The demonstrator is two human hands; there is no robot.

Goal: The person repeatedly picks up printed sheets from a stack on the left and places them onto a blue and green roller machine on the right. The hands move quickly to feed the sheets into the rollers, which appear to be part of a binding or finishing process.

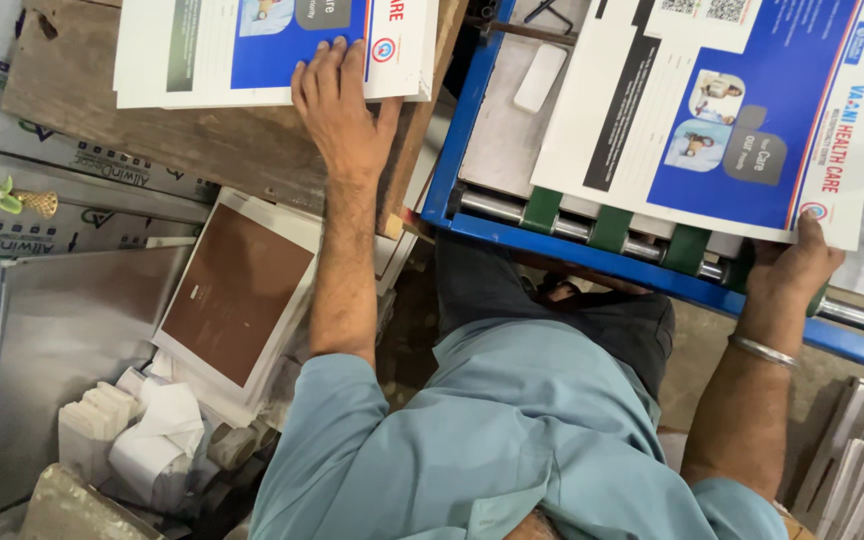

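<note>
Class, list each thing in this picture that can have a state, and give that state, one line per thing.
Left hand: flat on the sheet stack.
Sheet stack: lying on the wooden board.
Right hand: holding the printed sheet's corner.
Printed sheet: resting on the blue machine.
Brown pad: lying flat.

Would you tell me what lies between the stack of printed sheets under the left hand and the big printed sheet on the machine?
In the head view, the blue metal frame edge and a grey plate bearing a small white block.
</note>
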